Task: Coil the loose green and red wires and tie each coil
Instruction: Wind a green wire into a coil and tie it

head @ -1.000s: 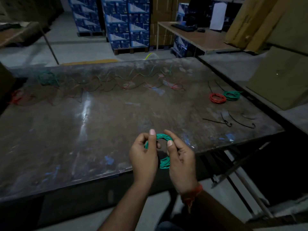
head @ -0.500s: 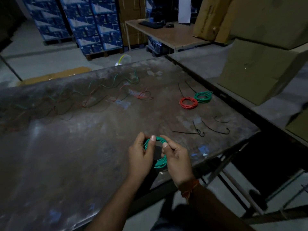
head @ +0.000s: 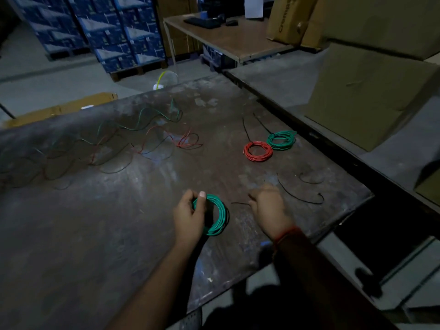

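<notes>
The green coil (head: pixel 215 215) is wound but untied, held just above the counter (head: pixel 119 234) near its near edge. The left hand (head: pixel 189 216) grips the coil's left side, thumb over the top of the loops and fingers curled round them. The right hand (head: pixel 267 206) is off the coil, just to its right, with fingers bent down over the end of a black tie (head: pixel 239 203) lying on the counter; motion blur hides whether it has pinched the tie yet.

So, by my reading, the coiling of this wire is done and the tying is about to begin. The next move calls for picking up that thin, flat-lying tie, threading it through the coil's middle and cinching it, while the left hand's grip stops the springy loops from opening out.

Two more ties (head: pixel 300 191) lie further right, near the counter's right edge. Beyond them, also toward the right edge, sit a red coil (head: pixel 258 151) and a second green coil (head: pixel 282 140), touching each other, each with a black tie tail sticking out, so they look finished. Loose wires (head: pixel 133 139), green and red, sprawl tangled toward the far left of the counter; those remain to be coiled.
</notes>
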{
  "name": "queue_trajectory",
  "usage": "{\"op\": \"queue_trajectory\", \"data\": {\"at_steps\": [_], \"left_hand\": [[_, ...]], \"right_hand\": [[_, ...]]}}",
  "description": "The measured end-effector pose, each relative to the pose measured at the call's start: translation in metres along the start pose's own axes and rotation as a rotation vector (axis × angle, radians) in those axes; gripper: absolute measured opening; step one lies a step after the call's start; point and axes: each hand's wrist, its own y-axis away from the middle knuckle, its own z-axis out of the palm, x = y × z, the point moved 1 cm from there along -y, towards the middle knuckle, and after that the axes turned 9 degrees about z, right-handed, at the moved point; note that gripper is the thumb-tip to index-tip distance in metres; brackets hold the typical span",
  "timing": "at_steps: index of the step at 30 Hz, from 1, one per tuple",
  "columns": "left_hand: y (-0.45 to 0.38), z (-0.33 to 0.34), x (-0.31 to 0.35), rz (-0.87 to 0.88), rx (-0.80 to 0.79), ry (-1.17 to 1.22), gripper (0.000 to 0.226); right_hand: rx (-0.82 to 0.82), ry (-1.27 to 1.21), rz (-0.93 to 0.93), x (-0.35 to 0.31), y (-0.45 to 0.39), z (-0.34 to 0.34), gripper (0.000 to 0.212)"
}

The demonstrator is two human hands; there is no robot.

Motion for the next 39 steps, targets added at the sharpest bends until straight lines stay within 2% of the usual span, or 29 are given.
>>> {"op": "queue_trajectory", "data": {"at_steps": [4,8,12,16,19,22,24,27,30,32,34,37,39], "left_hand": [[0.000,0.002,0.000,0.037,0.016,-0.035,0.035],[-0.001,0.002,-0.005,0.031,0.016,-0.034,0.032],[-0.001,0.003,-0.002,0.027,0.029,-0.018,0.033],[-0.002,0.003,-0.003,0.015,0.035,0.008,0.032],[-0.001,0.003,-0.003,0.016,0.042,0.024,0.032],[0.000,0.004,-0.004,0.018,0.060,0.009,0.032],[-0.001,0.004,-0.006,0.005,0.072,0.005,0.031],[-0.001,0.005,-0.004,0.017,0.081,-0.004,0.029],[0.000,0.005,-0.005,-0.011,0.097,0.024,0.030],[0.000,0.005,-0.005,-0.034,0.093,0.070,0.030],[0.000,0.005,-0.005,-0.046,0.092,0.096,0.030],[0.000,0.005,-0.007,-0.087,0.086,0.173,0.031],[0.000,0.004,-0.009,-0.136,0.074,0.240,0.031]], "right_hand": [[-0.110,0.072,-0.051,0.002,-0.011,0.009,0.025],[-0.014,0.001,-0.123,0.009,-0.013,0.021,0.024],[0.062,-0.116,-0.207,0.014,-0.009,0.009,0.003],[0.193,-0.527,-0.196,0.016,0.006,-0.019,0.011],[0.176,-0.882,-0.050,0.008,0.017,-0.035,0.010],[0.141,-1.199,0.016,-0.010,0.026,-0.045,0.013],[0.076,-1.318,0.047,-0.023,0.035,-0.046,0.013],[-0.041,-1.331,0.019,-0.041,0.049,-0.033,0.005],[-0.166,-1.259,-0.023,-0.048,0.056,-0.008,0.025],[-0.234,-1.169,-0.029,-0.050,0.058,0.006,0.029],[-0.169,-1.074,-0.051,-0.050,0.057,0.016,0.021],[0.062,-0.811,-0.217,-0.050,0.052,0.022,0.005],[0.110,-0.697,-0.258,-0.049,0.049,0.027,0.003]]}}
